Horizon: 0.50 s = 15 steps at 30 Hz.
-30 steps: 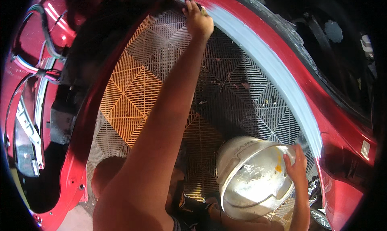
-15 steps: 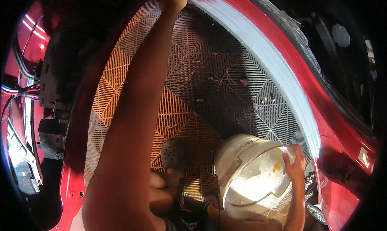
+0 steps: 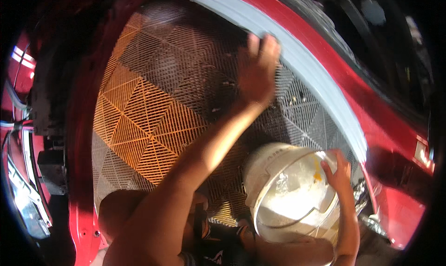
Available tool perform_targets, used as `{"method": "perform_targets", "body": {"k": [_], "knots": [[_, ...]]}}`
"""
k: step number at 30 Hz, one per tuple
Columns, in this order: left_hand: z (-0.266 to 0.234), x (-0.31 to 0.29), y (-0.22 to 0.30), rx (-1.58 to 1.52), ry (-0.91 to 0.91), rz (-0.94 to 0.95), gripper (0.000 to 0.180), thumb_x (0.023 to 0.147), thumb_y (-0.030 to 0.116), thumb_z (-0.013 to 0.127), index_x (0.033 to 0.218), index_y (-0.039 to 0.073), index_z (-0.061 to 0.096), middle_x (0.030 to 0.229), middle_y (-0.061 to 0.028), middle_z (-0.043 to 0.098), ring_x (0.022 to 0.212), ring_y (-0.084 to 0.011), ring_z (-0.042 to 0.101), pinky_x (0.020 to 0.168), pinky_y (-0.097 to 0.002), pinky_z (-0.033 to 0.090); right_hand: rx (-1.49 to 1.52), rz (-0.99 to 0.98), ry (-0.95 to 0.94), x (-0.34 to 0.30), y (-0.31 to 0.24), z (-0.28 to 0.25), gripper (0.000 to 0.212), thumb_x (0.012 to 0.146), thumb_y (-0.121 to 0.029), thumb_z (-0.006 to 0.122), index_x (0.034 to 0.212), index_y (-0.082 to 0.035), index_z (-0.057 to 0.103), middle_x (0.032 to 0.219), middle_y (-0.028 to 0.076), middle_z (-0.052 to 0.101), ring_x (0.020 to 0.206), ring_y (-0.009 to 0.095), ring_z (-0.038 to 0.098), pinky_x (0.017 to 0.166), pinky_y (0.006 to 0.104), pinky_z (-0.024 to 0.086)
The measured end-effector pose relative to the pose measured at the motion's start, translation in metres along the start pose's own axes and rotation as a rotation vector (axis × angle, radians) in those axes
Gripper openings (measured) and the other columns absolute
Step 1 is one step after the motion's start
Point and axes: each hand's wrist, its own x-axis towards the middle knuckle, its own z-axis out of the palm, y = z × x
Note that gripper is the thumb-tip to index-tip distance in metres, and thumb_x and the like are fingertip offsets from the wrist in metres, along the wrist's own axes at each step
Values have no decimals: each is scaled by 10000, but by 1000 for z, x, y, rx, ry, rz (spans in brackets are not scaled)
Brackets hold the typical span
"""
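My left hand (image 3: 258,73) is raised over the floor, fingers stretched out and slightly blurred. Its fingertips reach the inner edge of a grey-coated band (image 3: 297,57) on a curved red car body panel (image 3: 346,73); whether they touch it I cannot tell. Nothing shows in that hand. At the lower right my right hand (image 3: 340,175) grips the rim of a white plastic bucket (image 3: 265,173), thumb over the edge. The bucket is tipped, its mouth facing me, with its wire handle across the opening. An orange-yellow smear marks the inside wall, and bright light washes out the rest.
Orange and dark slatted floor tiles (image 3: 139,122) lie beneath, with small debris on them. To the left stands another red body edge (image 3: 83,219) with a black box (image 3: 52,171) and wires. My bent legs are at the bottom.
My left hand has come down and right from the top of the panel, and its fingers have gone from closed to stretched out. My right hand stays on the bucket; the view has shifted slightly.
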Motion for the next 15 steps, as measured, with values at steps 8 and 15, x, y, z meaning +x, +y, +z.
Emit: {"method": "perform_targets", "body": {"k": [8,15], "knots": [[41,-55,29,-165,-17,327,437,991,119,599,1409,-8,599,1527,-215,522,1478,-431,400,1228,-546,302,48,-40,17,7,-1,0,348,883,-241,780,1123,-35,633,1014,184,693,912,407,703,791,471,571],[34,-74,51,-494,72,46,537,1114,175,404,1565,-105,325,1630,-307,326,1570,-383,234,1266,-493,215,20,-79,74,0,-8,1,370,878,-239,785,1125,-21,617,1024,172,686,919,394,708,783,461,579]]}}
